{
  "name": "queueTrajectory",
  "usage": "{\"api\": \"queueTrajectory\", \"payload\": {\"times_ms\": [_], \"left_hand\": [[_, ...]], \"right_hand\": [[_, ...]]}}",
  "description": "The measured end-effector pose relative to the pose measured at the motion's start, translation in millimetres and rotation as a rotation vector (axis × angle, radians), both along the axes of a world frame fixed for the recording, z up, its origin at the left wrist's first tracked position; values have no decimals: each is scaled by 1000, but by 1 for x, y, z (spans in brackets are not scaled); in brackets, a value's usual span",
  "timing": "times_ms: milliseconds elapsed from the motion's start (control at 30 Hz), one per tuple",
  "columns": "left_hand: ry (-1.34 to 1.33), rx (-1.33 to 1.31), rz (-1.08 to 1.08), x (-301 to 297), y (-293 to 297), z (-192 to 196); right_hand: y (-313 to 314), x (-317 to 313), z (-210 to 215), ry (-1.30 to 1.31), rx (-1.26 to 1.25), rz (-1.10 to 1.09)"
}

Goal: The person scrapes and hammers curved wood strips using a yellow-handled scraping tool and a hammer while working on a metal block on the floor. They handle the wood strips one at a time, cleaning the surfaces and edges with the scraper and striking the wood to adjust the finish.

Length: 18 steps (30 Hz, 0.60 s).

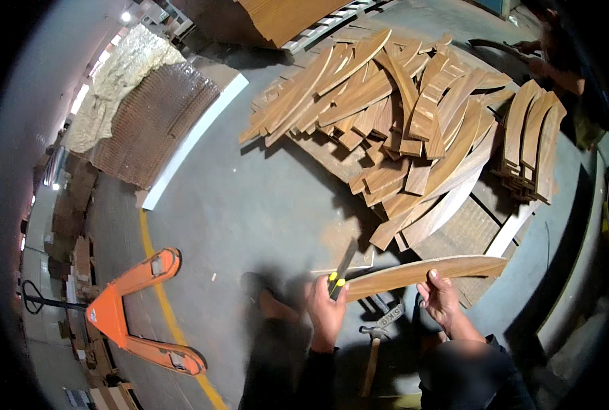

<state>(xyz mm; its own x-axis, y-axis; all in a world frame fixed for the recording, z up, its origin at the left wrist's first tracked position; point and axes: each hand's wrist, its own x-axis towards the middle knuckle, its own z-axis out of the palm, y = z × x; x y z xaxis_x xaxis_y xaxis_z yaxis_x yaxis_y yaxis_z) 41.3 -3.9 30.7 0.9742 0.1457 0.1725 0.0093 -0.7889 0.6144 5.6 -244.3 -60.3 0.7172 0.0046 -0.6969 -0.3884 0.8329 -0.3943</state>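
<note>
Looking down over a workshop floor [229, 198], a person holds a long, curved wooden slat [414, 275] crosswise in front of them, at the near edge of a low brown platform [455, 229]. The right hand [444, 301] grips the slat toward its right part, thumb on the upper edge and fingers curled beneath. The left hand [326, 311] is closed around a dark, flat hand tool [349, 256] with yellow accents, perhaps a file or a knife, the shadowed view making it hard to tell; that hand is also right by the slat's left end. One slat is in hand; beyond it lies a large, jumbled heap of similar slats [355, 99], and to its right a smaller, neater stack [533, 133]. The stack may be finished pieces and the heap those left, but no visible mark confirms it. Below the slat are a claw hammer [374, 333] and a heavier hammer head [390, 316] bearing large raised characters. An orange pallet jack [116, 311] at left carries a small pale emblem, too tiny to make out. At upper right, a co-worker's hand [537, 66] is near a dark curved piece [496, 46].
</note>
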Motion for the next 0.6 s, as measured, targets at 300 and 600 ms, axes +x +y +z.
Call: {"api": "queueTrajectory", "payload": {"times_ms": [300, 600], "left_hand": [[411, -199, -39, -107, -8, 7], [488, -228, 42, -209, -2, -35]], "right_hand": [[28, 14, -67, 40, 69, 56], [-12, -28, -53, -118, -218, 673]]}}
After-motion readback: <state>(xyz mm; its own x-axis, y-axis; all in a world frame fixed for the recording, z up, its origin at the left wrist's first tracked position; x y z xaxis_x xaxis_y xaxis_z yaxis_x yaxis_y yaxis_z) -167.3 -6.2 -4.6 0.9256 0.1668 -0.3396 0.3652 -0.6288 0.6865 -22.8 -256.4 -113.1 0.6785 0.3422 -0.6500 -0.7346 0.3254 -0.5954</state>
